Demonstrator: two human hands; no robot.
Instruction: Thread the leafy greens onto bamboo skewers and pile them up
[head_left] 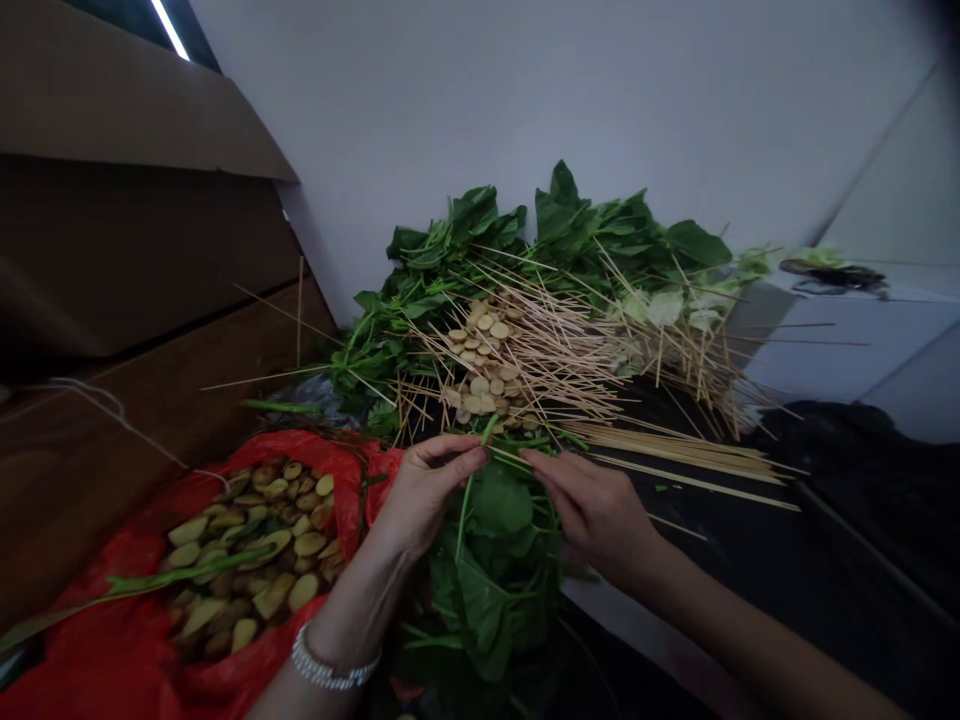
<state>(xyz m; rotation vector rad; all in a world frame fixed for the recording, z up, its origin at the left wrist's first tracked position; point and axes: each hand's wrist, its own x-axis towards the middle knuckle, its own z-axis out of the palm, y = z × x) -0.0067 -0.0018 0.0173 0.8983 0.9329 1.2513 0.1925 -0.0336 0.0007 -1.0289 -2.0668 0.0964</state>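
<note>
My left hand (pixel 431 490) is closed, thumb against forefinger, on the stem of a leafy green (pixel 464 512) that droops below it. My right hand (pixel 600 505) is closed on a thin bamboo skewer (pixel 511 459), whose other end meets the stem at my left fingertips. Whether the skewer pierces the stem or lies against it, I cannot tell. Beneath both hands is a heap of broad green leaves (pixel 487 590). Just beyond my fingers lie skewered potato slices (pixel 484 390).
At left, a red plastic bag (pixel 97 650) holds potato pieces (pixel 274 595). Skewered greens (pixel 600 235) lean along the white wall (pixel 525 90). Pale leaves on skewers (pixel 664 308) lie at right, near loose bamboo skewers (pixel 690 455). Brown cardboard (pixel 135 240) stands at far left.
</note>
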